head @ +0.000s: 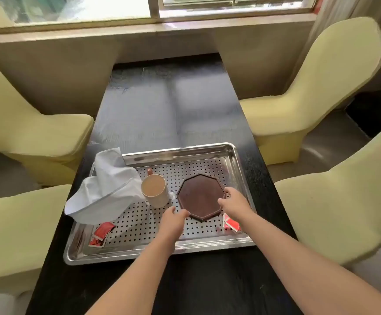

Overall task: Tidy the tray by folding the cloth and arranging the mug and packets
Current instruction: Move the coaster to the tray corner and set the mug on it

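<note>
A perforated steel tray lies on the dark table. A crumpled pale-blue cloth drapes over its left rim. Beside the cloth stands a cream mug full of milky drink, handle pointing away. A dark brown octagonal plate lies right of the mug. My left hand grips the plate's near-left edge and my right hand grips its right edge. Red packets lie in the near-left corner, and more red packets lie near-right, partly under my right wrist.
The dark table stretches away to a window sill. Pale yellow covered chairs stand on both sides: two on the left and two on the right. The tray sits close to the table's left edge.
</note>
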